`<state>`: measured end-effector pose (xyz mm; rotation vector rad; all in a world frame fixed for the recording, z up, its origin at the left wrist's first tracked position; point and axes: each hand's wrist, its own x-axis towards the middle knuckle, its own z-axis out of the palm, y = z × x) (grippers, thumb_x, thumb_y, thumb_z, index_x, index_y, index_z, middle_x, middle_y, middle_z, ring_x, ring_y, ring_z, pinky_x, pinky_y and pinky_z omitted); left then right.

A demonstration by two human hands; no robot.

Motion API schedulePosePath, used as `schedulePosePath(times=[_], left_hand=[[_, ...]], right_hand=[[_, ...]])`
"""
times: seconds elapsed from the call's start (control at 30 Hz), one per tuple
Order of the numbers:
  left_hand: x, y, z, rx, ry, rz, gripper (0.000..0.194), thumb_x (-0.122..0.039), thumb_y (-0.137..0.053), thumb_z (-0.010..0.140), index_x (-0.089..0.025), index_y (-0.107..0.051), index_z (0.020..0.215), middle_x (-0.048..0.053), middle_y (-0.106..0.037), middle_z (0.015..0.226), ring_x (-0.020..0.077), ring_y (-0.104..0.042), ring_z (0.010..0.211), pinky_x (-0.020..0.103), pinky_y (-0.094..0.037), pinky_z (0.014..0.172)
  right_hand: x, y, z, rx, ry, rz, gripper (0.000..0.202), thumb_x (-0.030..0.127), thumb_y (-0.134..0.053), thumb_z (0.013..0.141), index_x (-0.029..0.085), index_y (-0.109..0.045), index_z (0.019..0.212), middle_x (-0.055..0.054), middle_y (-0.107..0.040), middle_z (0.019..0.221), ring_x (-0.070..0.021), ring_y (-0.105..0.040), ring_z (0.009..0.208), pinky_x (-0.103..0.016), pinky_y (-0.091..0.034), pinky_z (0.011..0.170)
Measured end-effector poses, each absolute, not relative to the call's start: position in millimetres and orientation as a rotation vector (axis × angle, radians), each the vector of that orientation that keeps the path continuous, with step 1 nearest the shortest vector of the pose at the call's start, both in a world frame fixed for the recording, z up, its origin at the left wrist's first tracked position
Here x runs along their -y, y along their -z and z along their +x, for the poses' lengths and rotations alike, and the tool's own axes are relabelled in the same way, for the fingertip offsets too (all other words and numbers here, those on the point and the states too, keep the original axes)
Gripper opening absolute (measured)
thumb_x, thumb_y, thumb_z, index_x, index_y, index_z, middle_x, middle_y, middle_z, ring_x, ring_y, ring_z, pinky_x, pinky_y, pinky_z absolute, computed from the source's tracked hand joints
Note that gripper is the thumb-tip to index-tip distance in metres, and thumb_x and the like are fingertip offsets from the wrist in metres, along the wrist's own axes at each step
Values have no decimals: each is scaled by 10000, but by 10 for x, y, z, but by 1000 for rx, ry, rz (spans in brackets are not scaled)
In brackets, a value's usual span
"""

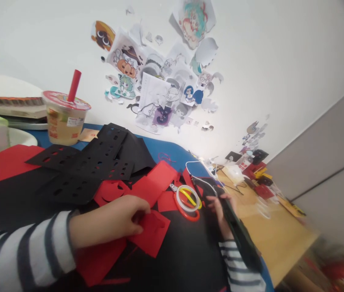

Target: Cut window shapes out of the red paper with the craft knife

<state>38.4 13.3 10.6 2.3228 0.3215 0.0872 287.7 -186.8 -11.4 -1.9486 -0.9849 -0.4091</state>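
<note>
My left hand (129,215), in a striped sleeve, is closed with thumb and forefinger bent at a small square of red paper (155,243). Under and around it lie more red paper pieces (162,178), some with shapes cut out. Scissors (187,200) with red and yellow handles rest right of that hand, a white ring (180,198) over the handles. Further right, my right hand (219,209) is around the upper end of a long dark flat slab (240,235), with fingers on both sides; its kind is not clear. A white cable (202,172) runs close by.
Black card sheets with punched holes (98,156) are piled at the back left. Behind them stands a drink cup (65,117) with a red straw. Drawings (156,93) cover the wall. A wooden table (266,227) with clutter extends to the right.
</note>
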Motion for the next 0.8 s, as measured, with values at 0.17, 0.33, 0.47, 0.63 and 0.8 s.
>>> schedulePosePath(times=[0.17,0.33,0.47,0.63,0.8], left_hand=[[-122,-78,395,-328,-224,2307,86,-189,-528,659,-194,-594,714,-13,-621,728,168,-582,700,247,-381,609],[-43,-52,451,-407,-138,2067,77,-247,-518,702,-187,-553,734,-19,-592,622,165,-601,604,234,-422,547],[-39,-47,495,-391,-76,2075,83,-236,-537,683,-170,-580,706,2,-613,630,175,-602,605,239,-420,544],[-104,-73,487,-325,-84,2134,160,-271,-617,682,-158,-672,781,16,-653,707,163,-583,650,228,-404,579],[-108,-2,503,-271,-107,2145,227,-257,-597,724,-143,-701,890,28,-667,756,151,-593,678,207,-417,592]], right_hand=[[1744,30,2349,1423,331,-1668,328,536,-582,728,238,-519,848,-2,-614,685,-193,-610,607,-310,-504,583],[1701,-114,2042,1653,278,-1434,129,323,-524,842,224,-600,875,-26,-616,734,-199,-618,708,-320,-487,684],[1597,-71,1964,1466,-32,-1430,140,357,-528,873,238,-578,929,-21,-600,749,-177,-587,642,-306,-476,637],[1510,27,1856,1362,-436,-1275,177,373,-590,855,253,-473,911,9,-562,724,-151,-566,588,-278,-469,563],[1573,90,1814,1421,-422,-1301,157,239,-634,823,252,-548,955,-5,-616,773,-147,-620,619,-277,-501,593]])
